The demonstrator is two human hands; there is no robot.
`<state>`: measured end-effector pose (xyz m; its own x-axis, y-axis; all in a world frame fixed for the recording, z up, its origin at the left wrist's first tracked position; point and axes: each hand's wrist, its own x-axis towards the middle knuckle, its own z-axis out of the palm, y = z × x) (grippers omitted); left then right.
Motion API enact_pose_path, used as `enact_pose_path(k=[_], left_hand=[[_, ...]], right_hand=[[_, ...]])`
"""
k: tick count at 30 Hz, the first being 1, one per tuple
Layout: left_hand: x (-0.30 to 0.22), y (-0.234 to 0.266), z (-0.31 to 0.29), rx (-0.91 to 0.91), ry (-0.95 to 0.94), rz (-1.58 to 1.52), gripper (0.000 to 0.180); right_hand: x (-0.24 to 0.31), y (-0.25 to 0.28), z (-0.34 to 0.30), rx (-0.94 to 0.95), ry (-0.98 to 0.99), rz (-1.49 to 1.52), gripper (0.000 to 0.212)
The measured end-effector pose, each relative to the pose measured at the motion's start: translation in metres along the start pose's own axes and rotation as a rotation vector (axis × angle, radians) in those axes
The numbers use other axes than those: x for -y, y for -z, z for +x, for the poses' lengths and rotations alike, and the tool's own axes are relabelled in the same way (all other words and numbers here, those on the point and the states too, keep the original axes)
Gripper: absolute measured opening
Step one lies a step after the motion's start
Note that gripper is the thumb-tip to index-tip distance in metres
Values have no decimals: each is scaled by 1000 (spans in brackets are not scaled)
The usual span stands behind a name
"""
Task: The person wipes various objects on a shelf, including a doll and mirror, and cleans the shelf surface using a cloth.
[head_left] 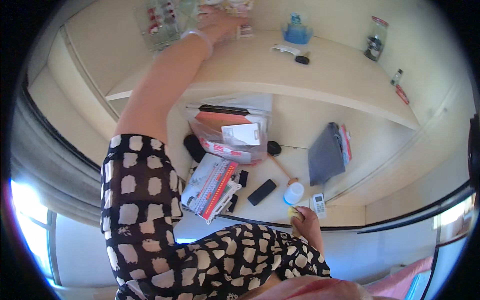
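Observation:
My left arm stretches up to the upper shelf (250, 60), a pale bracelet (209, 46) round its wrist. My left hand (220, 24) is among patterned pink and white items (234, 7) at the shelf's back; its fingers are blurred, so its grip is unclear. Just left of it stands a clear case (159, 22) with red pieces inside. Low by the front edge of the lower shelf (260, 212), my right hand (310, 226) is closed round a crumpled yellow cloth (295, 215). Close to that hand are a white, blue-rimmed container (294, 193) and a white remote control (319, 205).
The upper shelf also bears a blue clear holder (297, 34), a white strap-like piece (285, 49), a black fob-like object (302, 60) and a red-lidded jar (376, 39). Below are a plastic bag (235, 150), papers (210, 185), a black case (262, 192) and a grey folder (326, 155).

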<state>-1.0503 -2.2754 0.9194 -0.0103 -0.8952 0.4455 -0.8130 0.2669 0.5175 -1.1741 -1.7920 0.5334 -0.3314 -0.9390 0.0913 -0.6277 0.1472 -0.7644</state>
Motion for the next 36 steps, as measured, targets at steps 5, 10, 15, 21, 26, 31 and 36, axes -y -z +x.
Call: enact_pose_path(k=[5,10,15,21,26,31,36], left_hand=[[7,17,14,-79,-38,106,137],[31,135,-42,-151,-1365,807,24],[51,172,-79,339,-316,229,50],[110,166,-93,510,-370,171,55],[133,149,-77,155,-133,-354,42],[113,170,-80,-71,-100,-971,34],[67,146,-85,88,-125,-1214,20]], right_hand=[[9,5,0,37,-19,28,40],[0,7,-3,14,59,22,40],[2,11,-6,45,-18,25,40],[13,15,-2,76,66,-13,40],[13,13,2,73,81,34,39],[12,25,-8,106,76,-29,42],[20,42,-23,103,-25,-33,36]])
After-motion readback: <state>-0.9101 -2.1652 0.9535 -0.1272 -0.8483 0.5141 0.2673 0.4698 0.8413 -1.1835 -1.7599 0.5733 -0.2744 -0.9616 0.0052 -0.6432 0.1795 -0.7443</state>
